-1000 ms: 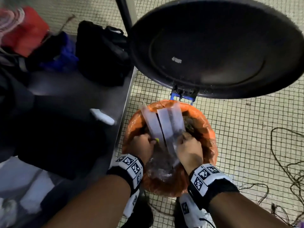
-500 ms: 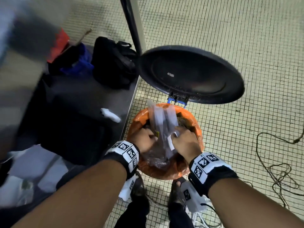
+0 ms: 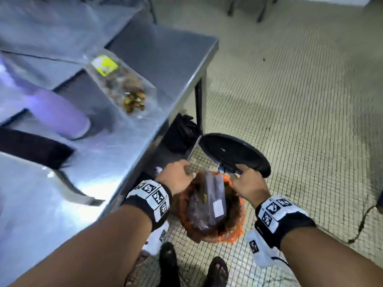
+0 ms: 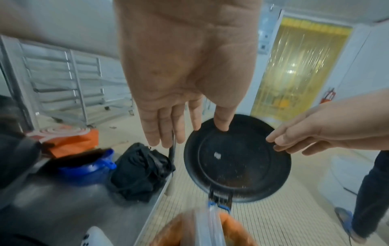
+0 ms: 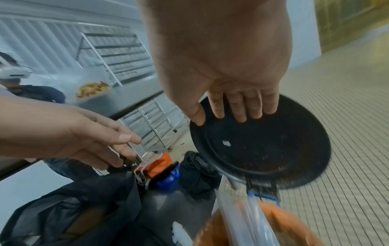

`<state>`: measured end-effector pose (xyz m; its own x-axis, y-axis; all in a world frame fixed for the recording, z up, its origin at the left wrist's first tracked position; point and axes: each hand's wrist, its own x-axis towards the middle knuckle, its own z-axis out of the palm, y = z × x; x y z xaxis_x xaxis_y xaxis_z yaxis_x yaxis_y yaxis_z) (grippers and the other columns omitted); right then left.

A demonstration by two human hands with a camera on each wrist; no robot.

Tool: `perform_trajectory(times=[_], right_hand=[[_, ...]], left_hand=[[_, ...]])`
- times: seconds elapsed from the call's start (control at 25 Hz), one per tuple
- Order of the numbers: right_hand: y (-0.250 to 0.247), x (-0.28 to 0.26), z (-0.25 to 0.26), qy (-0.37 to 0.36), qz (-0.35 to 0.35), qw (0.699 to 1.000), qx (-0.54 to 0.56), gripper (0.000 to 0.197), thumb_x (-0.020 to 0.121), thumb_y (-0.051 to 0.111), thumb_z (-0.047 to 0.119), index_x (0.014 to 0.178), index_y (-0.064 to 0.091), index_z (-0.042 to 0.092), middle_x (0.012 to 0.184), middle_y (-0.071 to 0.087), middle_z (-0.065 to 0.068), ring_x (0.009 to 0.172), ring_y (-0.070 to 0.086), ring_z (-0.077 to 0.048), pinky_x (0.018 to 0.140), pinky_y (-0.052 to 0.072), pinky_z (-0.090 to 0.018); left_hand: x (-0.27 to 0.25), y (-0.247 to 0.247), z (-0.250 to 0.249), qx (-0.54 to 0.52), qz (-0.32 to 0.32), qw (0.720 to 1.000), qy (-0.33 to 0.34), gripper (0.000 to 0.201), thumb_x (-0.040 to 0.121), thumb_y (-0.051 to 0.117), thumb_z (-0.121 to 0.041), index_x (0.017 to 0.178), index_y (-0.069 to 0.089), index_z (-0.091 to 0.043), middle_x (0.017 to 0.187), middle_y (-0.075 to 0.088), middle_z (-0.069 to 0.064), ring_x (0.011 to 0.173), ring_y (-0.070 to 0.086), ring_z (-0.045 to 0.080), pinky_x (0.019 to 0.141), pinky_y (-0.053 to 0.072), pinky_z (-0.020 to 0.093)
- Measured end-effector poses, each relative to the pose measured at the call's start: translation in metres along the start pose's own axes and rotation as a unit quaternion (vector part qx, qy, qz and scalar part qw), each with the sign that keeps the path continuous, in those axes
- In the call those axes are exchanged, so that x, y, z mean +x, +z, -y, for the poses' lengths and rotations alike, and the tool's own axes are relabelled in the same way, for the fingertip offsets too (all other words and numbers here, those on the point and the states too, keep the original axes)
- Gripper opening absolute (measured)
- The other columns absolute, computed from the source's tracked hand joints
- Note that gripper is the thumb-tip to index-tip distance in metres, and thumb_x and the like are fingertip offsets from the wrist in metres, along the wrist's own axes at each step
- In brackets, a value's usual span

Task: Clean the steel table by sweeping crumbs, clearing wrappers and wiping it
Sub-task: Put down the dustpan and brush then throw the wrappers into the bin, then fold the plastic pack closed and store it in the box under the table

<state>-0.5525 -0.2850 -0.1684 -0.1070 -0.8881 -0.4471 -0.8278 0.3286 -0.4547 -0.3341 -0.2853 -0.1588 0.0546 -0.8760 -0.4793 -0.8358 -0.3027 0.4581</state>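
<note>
In the head view a bin with an orange liner (image 3: 234,228) stands on the tiled floor beside the steel table (image 3: 165,59). Its black lid (image 3: 234,154) is tipped up. Clear plastic wrappers (image 3: 213,195) lie inside the bin. My left hand (image 3: 178,172) hovers over the bin's left rim, fingers straight and holding nothing. My right hand (image 3: 244,179) hovers over the right rim near the lid hinge, also empty. The left wrist view shows the left hand (image 4: 174,129) with straight fingers before the lid (image 4: 238,158). The right wrist view shows the right hand (image 5: 238,108) the same way.
A clear bag of snacks (image 3: 122,85) with a yellow label and a purple bottle (image 3: 60,117) lie on the table. A black bag (image 3: 182,131) sits under it. A cable (image 3: 362,220) trails on the floor at right. My feet (image 3: 215,272) stand by the bin.
Both hands have let go of the wrappers and lifted out of the bin. The head view has risen, so the table top now shows.
</note>
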Motion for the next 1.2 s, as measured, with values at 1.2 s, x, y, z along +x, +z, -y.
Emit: perform_trajectory(times=[1.2], right_hand=[[0.175, -0.424, 0.506, -0.536, 0.004, 0.841, -0.068, 0.051, 0.09, 0.057, 0.035, 0.138, 0.052, 0.019, 0.127, 0.063, -0.01, 0.121, 0.055, -0.027, 0.103, 0.042, -0.034]], left_hand=[[-0.511, -0.293, 0.43, -0.143, -0.435, 0.858, -0.232, 0.053, 0.09, 0.064, -0.042, 0.136, 0.052, -0.017, 0.135, 0.057, 0.011, 0.121, 0.055, 0.026, 0.098, 0.042, 0.033]])
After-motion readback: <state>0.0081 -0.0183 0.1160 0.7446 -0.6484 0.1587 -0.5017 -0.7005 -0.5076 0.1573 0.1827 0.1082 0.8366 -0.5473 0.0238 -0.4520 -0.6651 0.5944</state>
